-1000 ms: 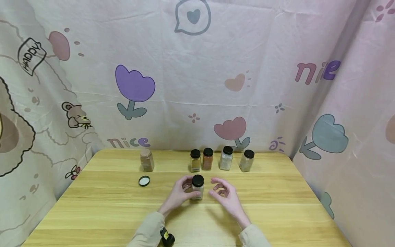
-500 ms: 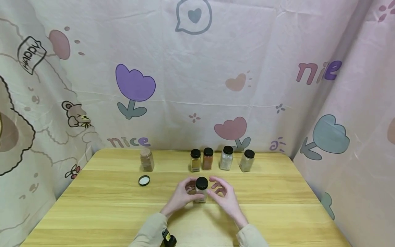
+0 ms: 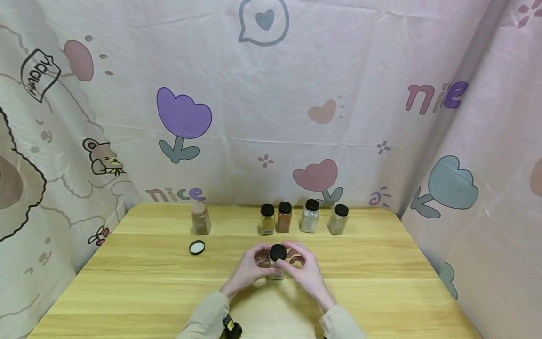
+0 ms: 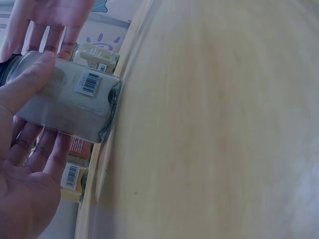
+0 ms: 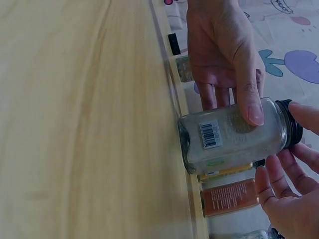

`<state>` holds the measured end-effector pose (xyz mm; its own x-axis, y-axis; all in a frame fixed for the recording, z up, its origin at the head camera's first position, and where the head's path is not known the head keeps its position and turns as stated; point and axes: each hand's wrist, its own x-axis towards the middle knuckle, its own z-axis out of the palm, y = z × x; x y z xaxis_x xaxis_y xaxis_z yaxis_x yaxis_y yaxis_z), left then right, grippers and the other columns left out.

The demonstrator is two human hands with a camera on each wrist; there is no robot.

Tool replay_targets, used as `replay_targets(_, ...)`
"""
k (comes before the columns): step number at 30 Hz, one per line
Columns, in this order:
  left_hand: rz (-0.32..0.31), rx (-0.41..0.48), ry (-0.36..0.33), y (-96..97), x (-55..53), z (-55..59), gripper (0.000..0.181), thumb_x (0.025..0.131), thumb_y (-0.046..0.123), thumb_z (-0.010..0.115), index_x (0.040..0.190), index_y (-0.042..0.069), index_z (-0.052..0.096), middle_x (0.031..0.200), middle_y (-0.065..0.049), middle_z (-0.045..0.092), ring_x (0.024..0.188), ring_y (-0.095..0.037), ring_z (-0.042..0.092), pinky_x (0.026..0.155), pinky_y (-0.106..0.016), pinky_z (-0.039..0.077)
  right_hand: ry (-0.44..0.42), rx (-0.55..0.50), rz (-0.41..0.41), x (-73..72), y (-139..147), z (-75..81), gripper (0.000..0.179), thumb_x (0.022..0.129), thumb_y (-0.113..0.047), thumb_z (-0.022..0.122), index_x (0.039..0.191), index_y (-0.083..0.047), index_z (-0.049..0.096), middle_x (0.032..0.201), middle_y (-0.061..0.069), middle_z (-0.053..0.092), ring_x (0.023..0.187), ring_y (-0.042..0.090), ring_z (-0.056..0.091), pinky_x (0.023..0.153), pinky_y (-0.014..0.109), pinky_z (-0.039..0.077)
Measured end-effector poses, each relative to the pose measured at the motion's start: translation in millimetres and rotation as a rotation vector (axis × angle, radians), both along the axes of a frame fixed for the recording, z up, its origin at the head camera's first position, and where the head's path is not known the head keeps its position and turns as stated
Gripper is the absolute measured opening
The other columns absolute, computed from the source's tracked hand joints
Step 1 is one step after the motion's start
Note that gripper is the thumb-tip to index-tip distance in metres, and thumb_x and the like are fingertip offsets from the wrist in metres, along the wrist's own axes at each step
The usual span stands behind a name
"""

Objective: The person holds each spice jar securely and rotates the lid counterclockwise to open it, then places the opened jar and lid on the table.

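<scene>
A clear glass spice jar (image 5: pixel 234 137) with pale contents, a barcode label and a black screw lid (image 3: pixel 278 252) stands upright near the middle of the table. My left hand (image 3: pixel 250 269) grips its body, thumb across the front and fingers behind, as the left wrist view also shows. At the lid is my right hand (image 3: pixel 306 273), thumb and fingertips pinching its rim from the right side. In the right wrist view the right thumb lies on the ridged black edge, while the fingers curl beneath it.
Behind the hands stand black-lidded jars: yellow (image 3: pixel 267 222), orange-red (image 3: pixel 284 220), white (image 3: pixel 310 219) and pale (image 3: pixel 338 222). A lidless brown jar (image 3: pixel 201 223) is at back left, a loose black-rimmed lid (image 3: pixel 196 247) in front of it. A printed curtain (image 3: pixel 254 94) hangs behind the wooden table (image 3: pixel 127 292).
The left hand has shifted the jar slightly right and toward the person. The right hand, apart from the jar earlier, has moved left and closed its fingers onto the lid.
</scene>
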<state>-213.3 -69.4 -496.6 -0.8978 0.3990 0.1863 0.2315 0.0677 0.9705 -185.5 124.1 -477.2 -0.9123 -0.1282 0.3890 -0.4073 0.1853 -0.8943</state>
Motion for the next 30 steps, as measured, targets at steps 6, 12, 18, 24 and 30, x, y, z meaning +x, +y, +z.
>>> replay_targets(6,-0.007,0.005,0.000,0.7,-1.5,-0.8,0.058,0.078,0.007,0.086,0.126,-0.007,0.057,0.124,-0.026,0.066,0.114,-0.036,0.067,0.100,-0.025,0.056,-0.052,0.013,-0.066,-3.1,-8,4.4,0.049,0.076,-0.005,0.086,0.121,-0.002,0.070,0.104,0.014,0.066,0.085,0.021,0.058,0.076,0.022,0.054)
replay_targets(12,-0.013,-0.001,0.005,-0.1,-1.7,-1.6,0.059,0.078,0.010,0.086,0.127,-0.006,0.057,0.124,-0.026,0.066,0.116,-0.037,0.066,0.101,-0.027,0.056,-0.029,0.014,-0.100,-6.3,-13,2.8,0.043,0.074,-0.008,0.088,0.115,-0.007,0.073,0.100,0.010,0.066,0.083,0.015,0.054,0.075,0.019,0.050)
replay_targets(18,-0.013,-0.006,-0.002,-1.2,-2.0,-2.7,0.056,0.078,0.009,0.086,0.125,-0.005,0.059,0.123,-0.026,0.065,0.118,-0.039,0.065,0.101,-0.028,0.056,-0.016,0.031,-0.114,-8.4,-14,4.1,0.043,0.070,-0.010,0.092,0.110,-0.006,0.075,0.096,0.007,0.066,0.084,0.011,0.053,0.077,0.019,0.048)
replay_targets(24,-0.028,-0.005,0.010,-1.5,-2.5,-3.1,0.056,0.079,0.009,0.085,0.126,-0.006,0.058,0.123,-0.026,0.066,0.117,-0.038,0.066,0.102,-0.028,0.056,0.010,0.081,-0.128,-9.1,-14,5.9,0.044,0.068,-0.012,0.093,0.108,-0.007,0.075,0.092,0.004,0.066,0.082,0.015,0.055,0.075,0.019,0.047)
replay_targets(30,-0.038,-0.014,0.023,-2.0,-3.3,-4.3,0.054,0.080,0.010,0.084,0.125,-0.005,0.059,0.123,-0.025,0.066,0.117,-0.036,0.066,0.101,-0.026,0.056,0.018,0.105,-0.150,-8.9,-17,8.6,0.039,0.069,-0.004,0.091,0.104,-0.006,0.077,0.086,0.008,0.065,0.077,0.023,0.054,0.069,0.021,0.043)
